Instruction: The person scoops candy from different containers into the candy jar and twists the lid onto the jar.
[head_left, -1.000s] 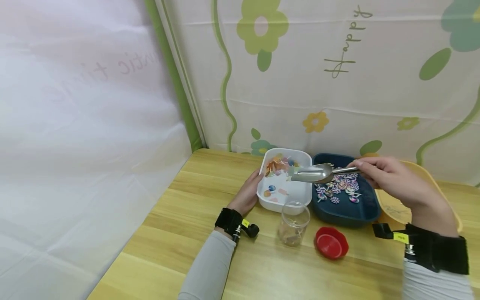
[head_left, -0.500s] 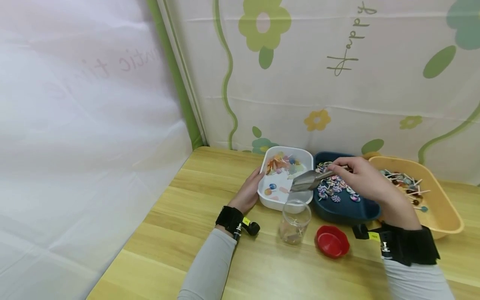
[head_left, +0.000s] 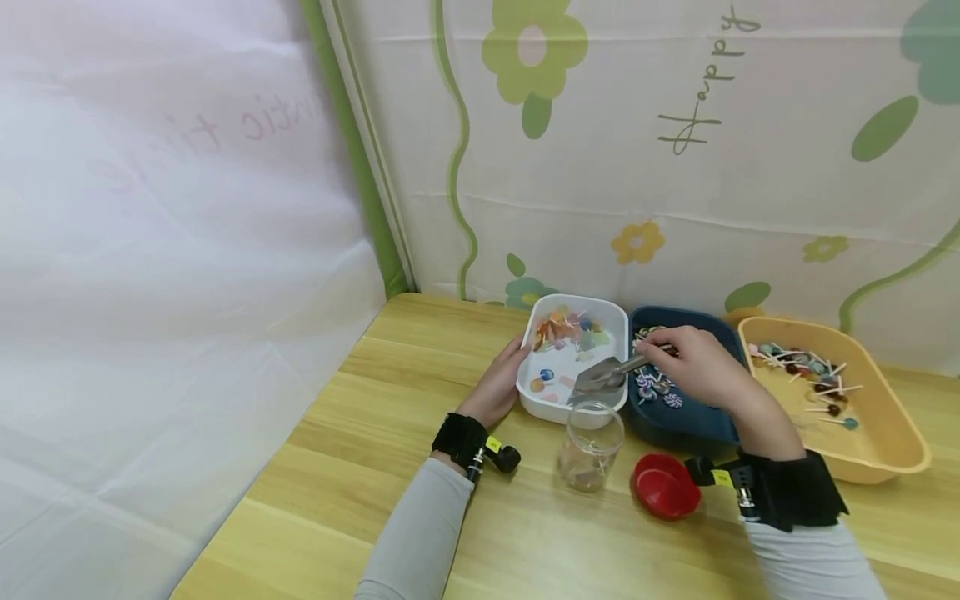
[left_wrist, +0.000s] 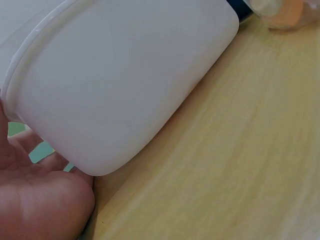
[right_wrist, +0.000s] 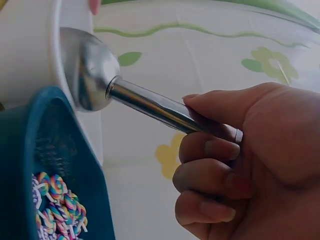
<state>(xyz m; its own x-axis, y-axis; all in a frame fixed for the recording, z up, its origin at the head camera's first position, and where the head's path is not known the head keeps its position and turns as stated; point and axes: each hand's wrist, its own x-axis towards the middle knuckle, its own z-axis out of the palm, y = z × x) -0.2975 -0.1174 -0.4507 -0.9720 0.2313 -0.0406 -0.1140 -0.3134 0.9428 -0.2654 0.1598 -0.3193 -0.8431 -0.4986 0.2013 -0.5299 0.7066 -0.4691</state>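
In the head view my right hand grips the handle of a metal scoop, thumb on one side and fingers curled round the other. The scoop's head is tilted down inside the white tray, near small candy-shaped pieces. The right wrist view shows the scoop's bowl partly hidden behind the tray wall. My left hand holds the tray's left side; in the left wrist view its fingers lie against the tray's end. A clear plastic jar with a few pieces inside stands in front.
A dark blue tray of swirled lollipop pieces adjoins the white one. Right of it stands a yellow tray with stick lollipops. A red lid lies beside the jar. A printed cloth hangs behind.
My right hand has moved left and lowered the scoop from above the trays into the white tray's near right part. The left hand keeps its place on the tray.
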